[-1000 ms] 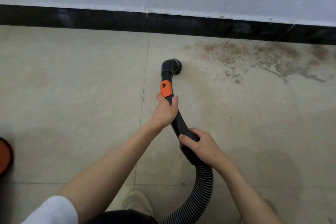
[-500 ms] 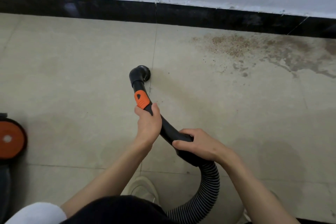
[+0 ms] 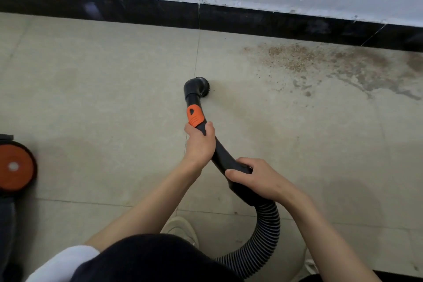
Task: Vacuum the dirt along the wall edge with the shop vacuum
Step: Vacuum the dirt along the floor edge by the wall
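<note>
Left hand (image 3: pixel 199 144): wrapped round the black wand (image 3: pixel 219 153) just below its orange latch (image 3: pixel 195 115)
Right hand (image 3: pixel 258 178): gripping the wand's lower end above the ribbed hose (image 3: pixel 266 233)
Brush nozzle (image 3: pixel 201 86): on the floor, left of the dirt (image 3: pixel 290 58)
Dirt: far right, along the black baseboard (image 3: pixel 251 22)

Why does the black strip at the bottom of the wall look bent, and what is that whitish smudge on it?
Head view: the wide-angle lens bows the black baseboard, so it looks curved; the whitish smudge is light glaring off its shiny face; soft shadows lie on the floor near the hands; the dirt patch looks a little blurry.
</note>
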The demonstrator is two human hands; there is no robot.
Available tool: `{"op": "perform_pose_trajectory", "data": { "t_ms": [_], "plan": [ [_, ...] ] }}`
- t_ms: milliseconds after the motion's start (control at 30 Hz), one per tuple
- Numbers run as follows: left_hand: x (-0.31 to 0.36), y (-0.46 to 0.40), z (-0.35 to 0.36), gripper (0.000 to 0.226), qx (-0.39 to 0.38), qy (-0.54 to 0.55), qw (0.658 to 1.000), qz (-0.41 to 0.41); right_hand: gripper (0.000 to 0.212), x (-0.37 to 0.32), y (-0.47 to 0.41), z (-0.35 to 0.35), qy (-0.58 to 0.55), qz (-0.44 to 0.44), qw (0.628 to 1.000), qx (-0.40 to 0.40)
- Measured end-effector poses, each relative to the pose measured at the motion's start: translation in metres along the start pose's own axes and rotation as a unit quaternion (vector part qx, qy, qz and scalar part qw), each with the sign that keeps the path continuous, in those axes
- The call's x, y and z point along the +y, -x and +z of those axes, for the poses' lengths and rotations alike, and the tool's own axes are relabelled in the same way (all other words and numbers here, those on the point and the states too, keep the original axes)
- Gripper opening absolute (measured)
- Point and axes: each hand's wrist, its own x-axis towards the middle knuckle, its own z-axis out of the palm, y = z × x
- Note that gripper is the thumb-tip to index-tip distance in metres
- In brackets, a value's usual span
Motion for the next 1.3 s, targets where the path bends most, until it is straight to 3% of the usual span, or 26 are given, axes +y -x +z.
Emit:
{"op": "perform_pose_trajectory", "data": {
  "t_ms": [167, 333, 500, 767, 933, 1100, 1300],
  "plan": [
    [-0.012, -0.004, -0.032, 0.045, 0.075, 0.084, 0.993, -0.036, 0.022, -0.02, -0.02, 0.009, 0.072, 0.001, 0.995, -0.076],
    [-0.009, -0.022, -0.055, 0.045, 0.093, 0.062, 0.993, -0.035, 0.019, -0.045, -0.048, 0.019, 0.137, -0.014, 0.983, -0.123],
    [0.004, -0.039, -0.077, 0.047, 0.089, 0.046, 0.994, -0.049, 0.029, -0.055, -0.064, 0.043, 0.039, -0.028, 0.992, -0.12],
    [-0.007, -0.026, -0.097, 0.045, 0.112, -0.023, 0.992, -0.057, 0.031, -0.064, -0.048, 0.069, 0.048, -0.036, 0.984, -0.17],
    [-0.016, -0.003, -0.099, 0.042, 0.094, -0.082, 0.991, -0.055, 0.033, -0.057, -0.024, 0.088, 0.06, -0.041, 0.984, -0.16],
    [-0.054, 0.031, -0.072, 0.041, 0.092, -0.135, 0.986, -0.045, 0.03, -0.005, 0.005, 0.101, 0.064, -0.033, 0.985, -0.154],
    [-0.077, 0.039, -0.062, 0.046, 0.053, -0.16, 0.985, -0.029, 0.029, 0.025, 0.016, 0.124, 0.052, -0.027, 0.993, -0.1]
  ]
}}
